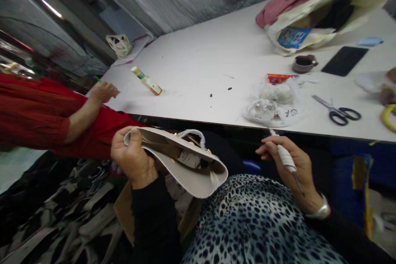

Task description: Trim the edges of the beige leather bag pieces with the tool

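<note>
My left hand (133, 157) is closed on the rim of a beige handbag (198, 181), thumb on top of the edge. The bag hangs tilted in front of my lap, its mouth open toward me. A handle wrapped in clear plastic (193, 133) and small gold-coloured fittings show on its far side. In my right hand (292, 165) is a slim white-handled tool (286, 159) with a thin metal shaft toward my wrist and a pale tip pointing at the table. The fingers curl around its wrapped grip. Tool and bag are apart.
Scissors (337, 111), a plastic bag of white material (272, 105), a small round container (304, 64), a dark tablet-like slab (345, 61) and a cream tote (318, 16) lie on the white table (192, 57). A bottle (147, 81) stands near a co-worker's hand (103, 91) at left.
</note>
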A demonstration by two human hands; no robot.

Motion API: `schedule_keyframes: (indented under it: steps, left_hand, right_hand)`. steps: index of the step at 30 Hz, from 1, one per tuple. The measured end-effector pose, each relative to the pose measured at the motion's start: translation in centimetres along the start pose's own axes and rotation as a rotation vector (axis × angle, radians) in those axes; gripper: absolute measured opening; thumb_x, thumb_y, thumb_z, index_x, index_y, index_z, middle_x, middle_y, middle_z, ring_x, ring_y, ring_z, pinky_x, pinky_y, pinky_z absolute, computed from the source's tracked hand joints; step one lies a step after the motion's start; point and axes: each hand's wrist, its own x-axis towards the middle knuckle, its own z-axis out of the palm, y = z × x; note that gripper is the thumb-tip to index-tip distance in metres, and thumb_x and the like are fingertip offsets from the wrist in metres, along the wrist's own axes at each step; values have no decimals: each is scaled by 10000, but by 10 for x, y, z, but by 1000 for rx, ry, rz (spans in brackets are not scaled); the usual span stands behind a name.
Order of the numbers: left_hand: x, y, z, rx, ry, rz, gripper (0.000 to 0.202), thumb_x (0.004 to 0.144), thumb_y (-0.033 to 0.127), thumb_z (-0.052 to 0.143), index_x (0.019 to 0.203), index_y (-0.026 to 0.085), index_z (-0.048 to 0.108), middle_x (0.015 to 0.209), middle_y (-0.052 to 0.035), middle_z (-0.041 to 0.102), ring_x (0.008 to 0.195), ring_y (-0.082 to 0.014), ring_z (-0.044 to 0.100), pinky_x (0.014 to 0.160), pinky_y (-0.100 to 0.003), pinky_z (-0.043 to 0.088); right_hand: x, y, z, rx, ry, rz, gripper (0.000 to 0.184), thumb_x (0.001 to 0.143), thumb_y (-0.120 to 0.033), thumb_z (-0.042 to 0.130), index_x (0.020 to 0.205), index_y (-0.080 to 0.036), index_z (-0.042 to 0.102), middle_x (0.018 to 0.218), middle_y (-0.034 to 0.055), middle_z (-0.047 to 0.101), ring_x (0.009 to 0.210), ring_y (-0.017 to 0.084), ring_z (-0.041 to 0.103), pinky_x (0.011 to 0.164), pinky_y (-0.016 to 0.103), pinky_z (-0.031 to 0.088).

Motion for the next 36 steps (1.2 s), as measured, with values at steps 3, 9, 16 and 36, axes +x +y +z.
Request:
schedule_keyframes:
  steps: [3,9,16,36]
  left_hand:
    - [0,-4,7,57,137,98,127,746,204,695,816,179,592,733,37,548,658,-120,520,672,-261,468]
    - [-3,-14,28,163,199,104,131,766,235,705,834,146,638,741,30,594,678,-131,552,688,-277,469]
    - [-14,-18,37,188,159,80,162,788,282,727,857,145,674,727,29,611,668,-130,556,665,-266,456]
    - [-77,34,46,-176,-471,206,169,866,225,790,758,192,664,740,27,632,683,-122,587,660,-238,470]
  right_hand:
    - [-1,7,1,32,-51,43,223,967,-427,740,1073,-231,727,837,27,769,715,147,719,663,224,615]
    - [-4,15,5,66,-132,111,249,955,-452,745,1053,-226,714,834,31,765,697,146,707,636,215,596]
    - [-2,15,4,18,-122,98,260,965,-469,726,1030,-219,698,855,36,767,716,149,712,656,219,597]
    - [38,-89,56,-197,-340,-629,298,921,-410,808,1091,-249,624,992,26,715,856,190,670,738,307,517]
